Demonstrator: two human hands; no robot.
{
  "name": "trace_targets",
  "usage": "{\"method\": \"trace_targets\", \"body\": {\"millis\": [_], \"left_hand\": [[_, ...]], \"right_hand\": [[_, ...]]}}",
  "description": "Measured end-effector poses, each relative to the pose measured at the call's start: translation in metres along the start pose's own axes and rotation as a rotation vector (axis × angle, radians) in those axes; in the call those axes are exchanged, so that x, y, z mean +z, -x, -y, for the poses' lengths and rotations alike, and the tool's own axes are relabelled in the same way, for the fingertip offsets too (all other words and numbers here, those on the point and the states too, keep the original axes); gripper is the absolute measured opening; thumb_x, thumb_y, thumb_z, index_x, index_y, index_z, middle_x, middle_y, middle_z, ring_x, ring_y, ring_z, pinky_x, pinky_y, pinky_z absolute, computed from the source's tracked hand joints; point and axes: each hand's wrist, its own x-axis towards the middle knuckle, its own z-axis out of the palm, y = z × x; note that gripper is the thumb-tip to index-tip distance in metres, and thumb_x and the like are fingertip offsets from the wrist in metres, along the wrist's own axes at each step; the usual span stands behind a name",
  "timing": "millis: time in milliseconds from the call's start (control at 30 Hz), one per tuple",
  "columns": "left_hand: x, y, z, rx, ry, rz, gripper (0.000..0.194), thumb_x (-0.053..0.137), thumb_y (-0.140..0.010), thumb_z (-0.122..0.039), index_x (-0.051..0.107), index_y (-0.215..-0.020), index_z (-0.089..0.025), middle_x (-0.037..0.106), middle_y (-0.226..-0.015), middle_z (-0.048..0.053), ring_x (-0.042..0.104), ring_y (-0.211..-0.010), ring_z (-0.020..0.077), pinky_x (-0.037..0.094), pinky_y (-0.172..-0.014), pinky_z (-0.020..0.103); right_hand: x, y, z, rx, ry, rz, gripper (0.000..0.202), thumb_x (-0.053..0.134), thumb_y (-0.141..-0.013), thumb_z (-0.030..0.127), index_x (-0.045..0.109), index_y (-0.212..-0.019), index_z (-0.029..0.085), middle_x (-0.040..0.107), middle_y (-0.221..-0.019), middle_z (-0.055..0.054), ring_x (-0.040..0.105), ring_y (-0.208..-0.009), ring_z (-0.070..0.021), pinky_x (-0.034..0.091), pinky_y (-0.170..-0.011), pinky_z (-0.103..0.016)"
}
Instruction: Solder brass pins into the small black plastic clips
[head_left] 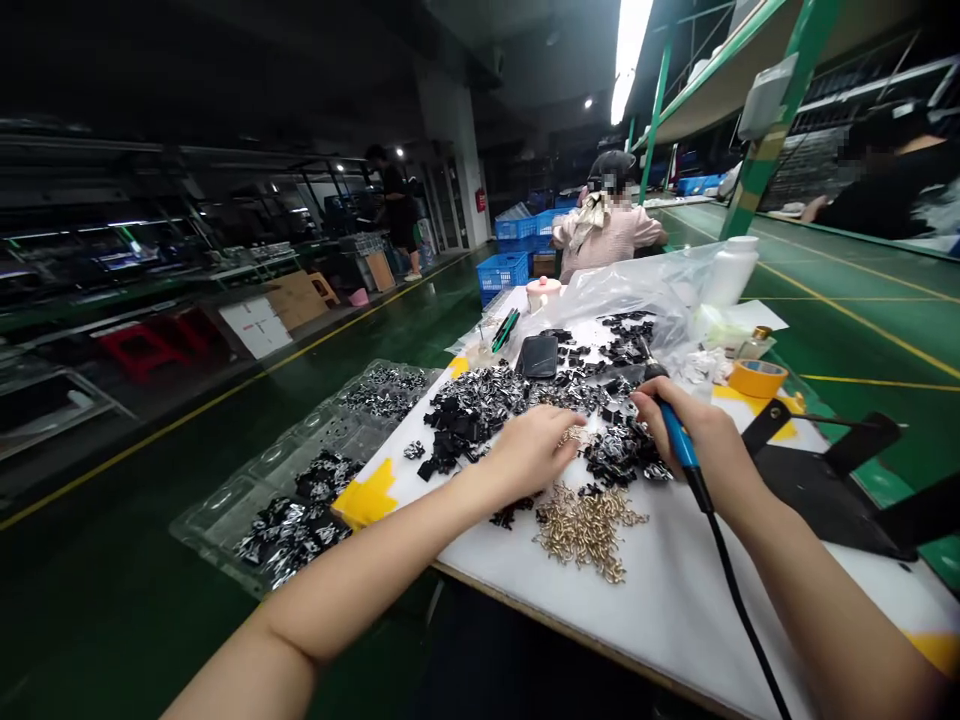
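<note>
My right hand (694, 430) is wrapped round a blue tool (678, 436) with a black cord, its dark tip pointing up and away over the table. My left hand (534, 448) hovers at the near side of the black and silver parts, fingers bent; a few small brass pieces (574, 434) show at its fingertips, and whether it grips one I cannot make out. Just below it lies a pile of brass hooks (585, 530) on the white tabletop (517, 565). Heaps of small black and silver parts (480, 395) spread behind and beside both hands.
Clear trays (225, 510) of parts stand left of the table. A phone-like black object (538, 356), plastic bag (637, 290), orange tape roll (757, 378), white bottle (731, 270) and black metal bracket (825, 485) lie around. A person (604, 230) sits ahead; others are farther off.
</note>
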Motion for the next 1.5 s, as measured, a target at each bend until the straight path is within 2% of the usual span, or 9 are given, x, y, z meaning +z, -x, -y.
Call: {"method": "trace_targets", "body": {"millis": [133, 233, 500, 667, 1033, 1100, 1200, 1367, 1500], "left_hand": [[-0.017, 0.01, 0.045, -0.197, -0.237, 0.025, 0.02, 0.045, -0.084, -0.017, 0.055, -0.101, -0.018, 0.063, -0.098, 0.007, 0.055, -0.094, 0.0228, 0.047, -0.077, 0.036], [-0.017, 0.009, 0.061, -0.231, -0.273, 0.02, 0.017, 0.048, -0.082, -0.019, 0.056, -0.097, -0.016, 0.063, -0.093, 0.009, 0.052, -0.095, 0.0261, 0.046, -0.072, 0.036], [0.007, -0.011, 0.057, -0.215, -0.329, 0.062, 0.026, 0.05, -0.079, -0.018, 0.051, -0.105, -0.013, 0.062, -0.097, 0.011, 0.054, -0.088, 0.0244, 0.044, -0.066, 0.033], [0.001, -0.008, 0.069, -0.24, -0.285, 0.056, 0.028, 0.042, -0.08, -0.011, 0.053, -0.106, -0.016, 0.064, -0.093, 0.009, 0.056, -0.088, 0.0241, 0.043, -0.066, 0.033], [-0.019, -0.007, 0.071, -0.269, -0.077, 0.102, 0.023, 0.044, -0.083, -0.026, 0.059, -0.099, -0.022, 0.067, -0.09, 0.004, 0.06, -0.082, 0.0203, 0.045, -0.068, 0.032], [-0.025, -0.024, 0.073, -0.263, -0.057, 0.119, 0.022, 0.045, -0.083, -0.028, 0.06, -0.098, -0.022, 0.067, -0.091, 0.003, 0.06, -0.083, 0.0199, 0.045, -0.071, 0.032], [-0.021, -0.073, 0.076, -0.284, -0.049, 0.144, 0.024, 0.046, -0.085, -0.033, 0.059, -0.103, -0.022, 0.065, -0.1, 0.005, 0.058, -0.092, 0.0198, 0.044, -0.08, 0.033], [0.013, -0.157, 0.089, -0.492, -0.103, 0.207, 0.034, 0.052, -0.086, -0.033, 0.051, -0.114, -0.013, 0.054, -0.115, 0.011, 0.054, -0.101, 0.0228, 0.045, -0.085, 0.044], [0.031, -0.184, 0.111, -0.637, -0.11, 0.254, 0.03, 0.053, -0.086, -0.03, 0.052, -0.112, -0.015, 0.054, -0.115, 0.009, 0.055, -0.099, 0.0217, 0.047, -0.083, 0.042]], "right_hand": [[0.004, 0.001, -0.001, -0.011, 0.082, 0.04, 0.025, 0.039, -0.088, 0.045, 0.052, -0.084, 0.024, 0.055, -0.056, 0.002, 0.053, -0.047, -0.014, 0.032, -0.048, -0.022], [0.006, 0.003, 0.0, -0.017, 0.14, 0.06, 0.026, 0.038, -0.088, 0.046, 0.052, -0.084, 0.024, 0.052, -0.053, 0.002, 0.051, -0.046, -0.0136, 0.031, -0.047, -0.022], [0.005, 0.005, 0.006, -0.038, 0.16, 0.074, 0.025, 0.038, -0.089, 0.045, 0.052, -0.085, 0.025, 0.054, -0.059, 0.003, 0.051, -0.049, -0.0121, 0.03, -0.048, -0.021], [0.004, 0.003, 0.003, -0.033, 0.2, 0.06, 0.026, 0.037, -0.089, 0.046, 0.051, -0.082, 0.024, 0.05, -0.055, 0.003, 0.046, -0.046, -0.0119, 0.029, -0.048, -0.021], [0.001, 0.0, 0.002, -0.043, 0.201, 0.036, 0.027, 0.038, -0.089, 0.043, 0.053, -0.081, 0.022, 0.051, -0.054, 0.002, 0.046, -0.044, -0.0124, 0.03, -0.047, -0.022], [0.001, 0.0, 0.005, -0.056, 0.191, 0.036, 0.026, 0.037, -0.09, 0.041, 0.052, -0.08, 0.023, 0.053, -0.056, 0.001, 0.047, -0.044, -0.0123, 0.03, -0.046, -0.022], [0.004, -0.001, 0.006, -0.074, 0.172, 0.053, 0.025, 0.036, -0.091, 0.039, 0.051, -0.08, 0.023, 0.055, -0.06, 0.0, 0.05, -0.047, -0.0126, 0.03, -0.047, -0.022], [0.004, -0.003, 0.002, -0.011, 0.172, 0.019, 0.024, 0.035, -0.091, 0.038, 0.05, -0.08, 0.023, 0.055, -0.06, 0.001, 0.05, -0.047, -0.013, 0.032, -0.048, -0.022], [0.002, -0.006, 0.001, -0.027, 0.171, -0.007, 0.024, 0.035, -0.092, 0.036, 0.049, -0.079, 0.022, 0.056, -0.061, 0.001, 0.052, -0.05, -0.0122, 0.034, -0.05, -0.021]]}}
